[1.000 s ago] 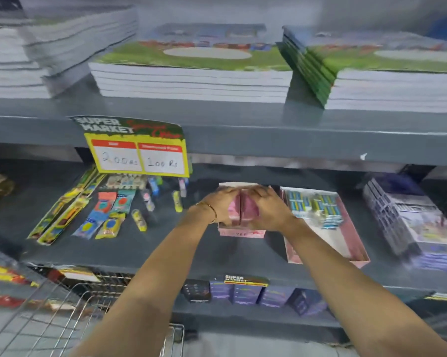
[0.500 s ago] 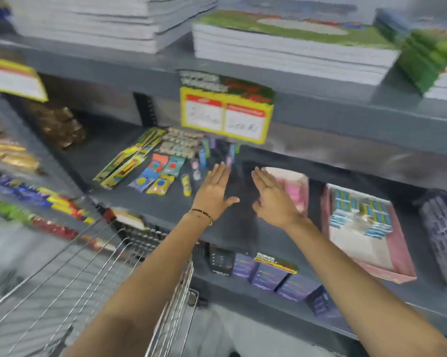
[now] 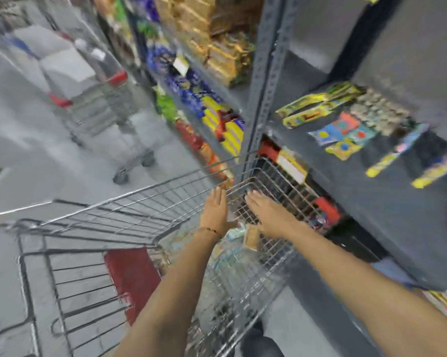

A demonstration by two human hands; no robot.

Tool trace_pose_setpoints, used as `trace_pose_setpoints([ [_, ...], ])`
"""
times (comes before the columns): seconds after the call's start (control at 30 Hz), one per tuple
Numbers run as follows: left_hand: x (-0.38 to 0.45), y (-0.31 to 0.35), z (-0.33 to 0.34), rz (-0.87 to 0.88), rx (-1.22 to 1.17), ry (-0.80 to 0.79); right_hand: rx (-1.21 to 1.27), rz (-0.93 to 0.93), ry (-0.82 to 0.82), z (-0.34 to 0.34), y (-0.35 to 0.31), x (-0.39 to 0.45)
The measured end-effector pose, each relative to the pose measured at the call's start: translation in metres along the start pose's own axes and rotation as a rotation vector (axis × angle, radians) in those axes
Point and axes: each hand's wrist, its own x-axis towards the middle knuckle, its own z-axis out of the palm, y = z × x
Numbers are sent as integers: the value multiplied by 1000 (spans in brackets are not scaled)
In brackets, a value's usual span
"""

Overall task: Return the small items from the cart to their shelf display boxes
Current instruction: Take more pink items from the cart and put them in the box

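Wire cart (image 3: pixel 145 202) below, both hands, left (image 3: pixel 216 211) and right (image 3: pixel 267 215), hover flat, fingers spread, holding nothing.

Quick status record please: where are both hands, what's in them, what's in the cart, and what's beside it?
left hand: open, fingers flat, empty, over the cart basket
right hand: open, empty, over the basket beside the left
cart: wire, angled against the shelving, red child-seat flap at the near end
cart contents: small packets under the hands, too blurred to identify
shelf: grey, on the right, with loose colourful packs
second cart: farther up the aisle
image: heavy motion blur
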Motion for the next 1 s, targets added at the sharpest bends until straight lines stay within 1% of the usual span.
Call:
trace_pose_setpoints([
  [0.1,3,-47,47,-94,-3,-96,-47,15,-127,43,-13,40],
  [0.2,14,-81,99,-205,-83,-146,-16,109,-247,108,-18,71],
  [0.3,24,-98,132,-238,-115,-162,-7,198,-348,162,-19,85],
  [0.4,37,-113,165,-284,-177,-211,-12,320,-298,203,-20,99],
  [0.53,45,-119,200,-303,-192,-242,19,473,-225,231,-10,102],
  [0.67,47,-119,207,-299,-211,-138,69,481,-165,237,-1,106],
  [0.77,43,-115,193,-288,-218,-106,83,445,-148,223,2,105],
  [0.87,38,-105,166,-251,-220,-95,145,370,-135,193,-2,97],
  [1.0,32,-67,105,-82,-173,-120,273,282,-107,125,0,60],
])
